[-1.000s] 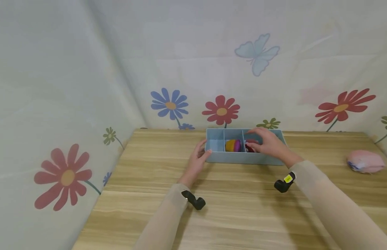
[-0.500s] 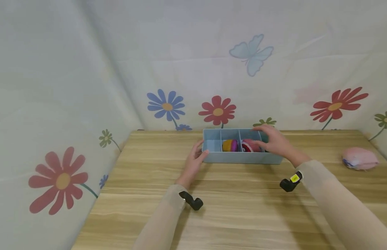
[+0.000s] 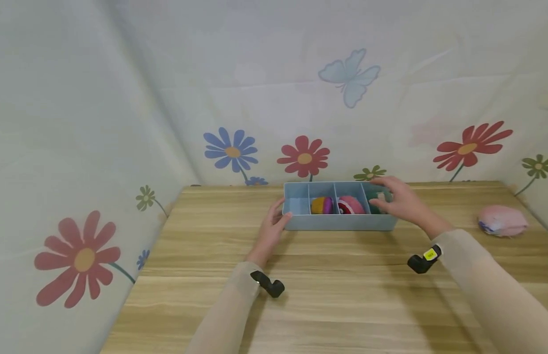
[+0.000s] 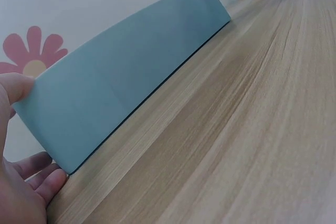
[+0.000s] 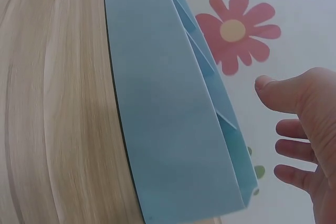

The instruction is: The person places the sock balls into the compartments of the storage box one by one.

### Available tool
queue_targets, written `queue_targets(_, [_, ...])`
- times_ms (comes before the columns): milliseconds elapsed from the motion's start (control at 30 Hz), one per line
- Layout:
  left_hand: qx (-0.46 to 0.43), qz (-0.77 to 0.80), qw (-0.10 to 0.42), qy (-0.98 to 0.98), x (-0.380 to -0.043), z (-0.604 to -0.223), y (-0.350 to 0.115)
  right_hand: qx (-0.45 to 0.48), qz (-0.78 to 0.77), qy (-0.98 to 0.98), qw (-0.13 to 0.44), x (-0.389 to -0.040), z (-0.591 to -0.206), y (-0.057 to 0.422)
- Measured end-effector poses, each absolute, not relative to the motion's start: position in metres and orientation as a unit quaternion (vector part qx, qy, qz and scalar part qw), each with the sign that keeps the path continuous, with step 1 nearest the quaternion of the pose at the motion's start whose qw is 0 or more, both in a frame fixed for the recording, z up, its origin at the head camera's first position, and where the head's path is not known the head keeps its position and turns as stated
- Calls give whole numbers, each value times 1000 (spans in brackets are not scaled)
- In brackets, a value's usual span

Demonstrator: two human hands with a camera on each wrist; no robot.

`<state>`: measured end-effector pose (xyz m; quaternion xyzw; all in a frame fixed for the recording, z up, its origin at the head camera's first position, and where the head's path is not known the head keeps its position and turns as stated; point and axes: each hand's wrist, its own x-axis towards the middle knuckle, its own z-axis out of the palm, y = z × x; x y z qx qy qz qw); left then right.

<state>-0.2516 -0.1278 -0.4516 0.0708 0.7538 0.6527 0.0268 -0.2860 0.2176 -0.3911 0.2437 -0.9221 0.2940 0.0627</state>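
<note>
A light blue divided box (image 3: pixel 340 222) stands on the wooden table against the patterned backdrop. My left hand (image 3: pixel 271 227) grips its left end, thumb at the front top corner and fingers along the end wall. My right hand (image 3: pixel 400 200) hovers over the rightmost compartment, holding nothing; the right wrist view shows its thumb and fingers spread apart above the rim. In that compartment lies a dark green soft bundle (image 3: pixel 379 197), partly hidden by this hand. A pink and red bundle (image 3: pixel 351 205) and a yellow and purple bundle (image 3: pixel 321 205) fill the two middle compartments.
A pink bundle (image 3: pixel 502 220) with a blue and white patch lies at the table's right side. The backdrop (image 3: pixel 256 98) with printed flowers rises directly behind the box and along the table's left edge.
My right hand has moved rightward from over the pink and red bundle to the rightmost compartment, uncovering that bundle. My left hand stays on the box; the head view has shifted slightly right.
</note>
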Motion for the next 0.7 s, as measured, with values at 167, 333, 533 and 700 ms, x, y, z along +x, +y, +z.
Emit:
queue_targets(167, [70, 654, 27, 753, -251, -451, -127, 242, 292, -922, 74, -284, -393, 229])
queue_targets(333, [68, 657, 27, 750, -252, -452, -128, 240, 284, -925, 79, -281, -394, 237])
queue_targets(533, [60, 657, 16, 751, -262, -470, -128, 234, 281, -927, 82, -275, -393, 246])
queue_targets(700, [59, 651, 0, 756, -266, -479, -127, 226, 271, -931, 100, -270, -394, 258])
